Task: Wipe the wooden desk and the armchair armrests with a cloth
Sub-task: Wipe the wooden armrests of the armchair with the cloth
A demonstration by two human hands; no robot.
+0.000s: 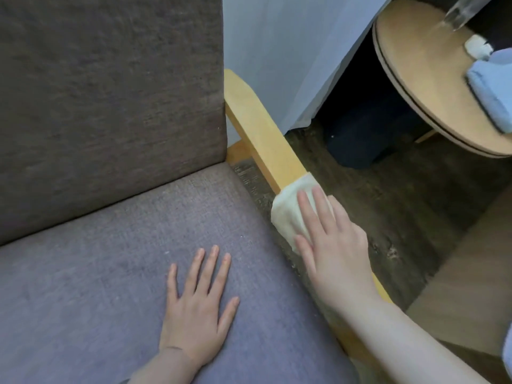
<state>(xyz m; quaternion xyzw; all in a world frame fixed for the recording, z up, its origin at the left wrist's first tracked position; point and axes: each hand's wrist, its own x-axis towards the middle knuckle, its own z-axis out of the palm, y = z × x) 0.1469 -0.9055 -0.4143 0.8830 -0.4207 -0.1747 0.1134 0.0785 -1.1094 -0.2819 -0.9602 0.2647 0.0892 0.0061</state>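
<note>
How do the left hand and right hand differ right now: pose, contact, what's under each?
The left hand lies flat with fingers spread on the grey seat cushion; the right hand presses the cream cloth onto the wooden armrest. The left hand touches bare fabric and holds nothing; the right hand has the cloth draped over the armrest under its fingers. Both have straight fingers, palms down.

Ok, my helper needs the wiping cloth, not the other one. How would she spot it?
Find the grey armchair's wooden armrest. The cream cloth is draped over it, under the right hand. The other, a folded blue cloth, lies on the round table.
</note>
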